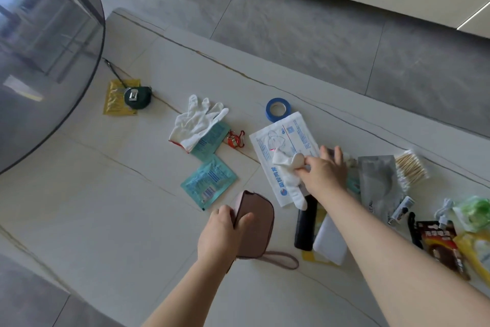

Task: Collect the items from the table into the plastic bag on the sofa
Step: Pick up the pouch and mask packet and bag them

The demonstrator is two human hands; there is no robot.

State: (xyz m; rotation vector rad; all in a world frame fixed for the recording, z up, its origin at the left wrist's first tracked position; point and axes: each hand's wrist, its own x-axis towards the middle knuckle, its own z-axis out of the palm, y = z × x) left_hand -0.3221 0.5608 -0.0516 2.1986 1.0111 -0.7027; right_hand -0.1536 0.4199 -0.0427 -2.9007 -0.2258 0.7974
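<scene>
Two hands at work on a crowded desk [111, 220], each already holding one item.

Head view: the left hand [221, 234] grips a pink pouch [256, 226] at its near-left edge, thumb on one side, fingers curled round the other; the pouch's long axis runs near to far, its wrist strap [278, 260] trailing to the right. The right hand [324, 170] pinches a crumpled white glove [287, 175] over a white mask packet [286, 146]; the glove hangs long-ways toward the near side. Uncollected things lie to both sides: a white glove pair [197, 122], two teal sachets [209, 183], blue tape [278, 110] and a tape measure [137, 98] to the far left, nearer the left hand; cotton swabs [409, 167] and a grey pouch [379, 183] lie right, nearer the right hand. Neither plastic bag nor sofa is in view.
</scene>
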